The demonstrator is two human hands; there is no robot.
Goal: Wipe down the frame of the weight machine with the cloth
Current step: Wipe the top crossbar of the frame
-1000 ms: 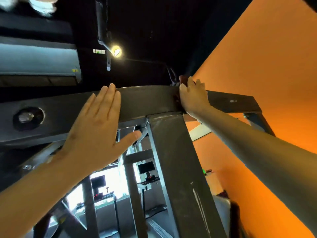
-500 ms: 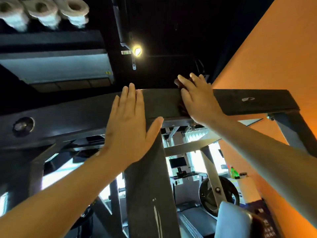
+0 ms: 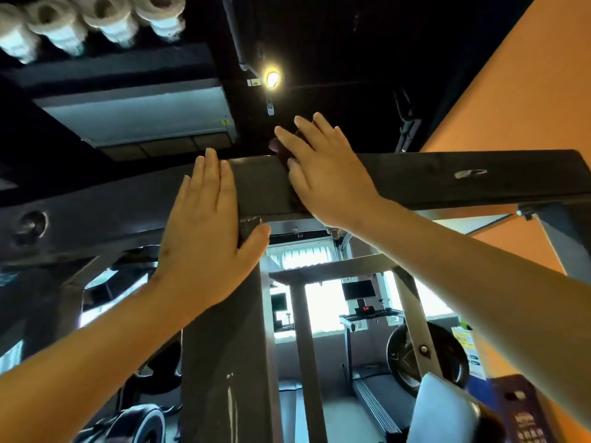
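Note:
The weight machine's dark grey top crossbeam point(image 3: 447, 183) runs across the view above me, with an upright post point(image 3: 224, 362) meeting it at the centre. My left hand point(image 3: 204, 231) lies flat with straight fingers on the joint of beam and post. My right hand point(image 3: 323, 174) presses with spread straight fingers against the beam's front, just right of the left hand. A dark reddish cloth point(image 3: 284, 151) shows only as a small patch under its fingertips; the rest is hidden by the hand.
An orange wall point(image 3: 518, 91) closes the right side. Overhead are a black ceiling, a lamp point(image 3: 271, 79) and an air-conditioning unit point(image 3: 134, 119). Beyond the frame stand a treadmill point(image 3: 367, 318), a weight plate point(image 3: 425, 353) and bright windows. A grey pad point(image 3: 447, 410) sits low right.
My right hand with the cloth has slid left along the beam toward the centre joint. My left hand has moved right onto the joint. The view has swung to the right.

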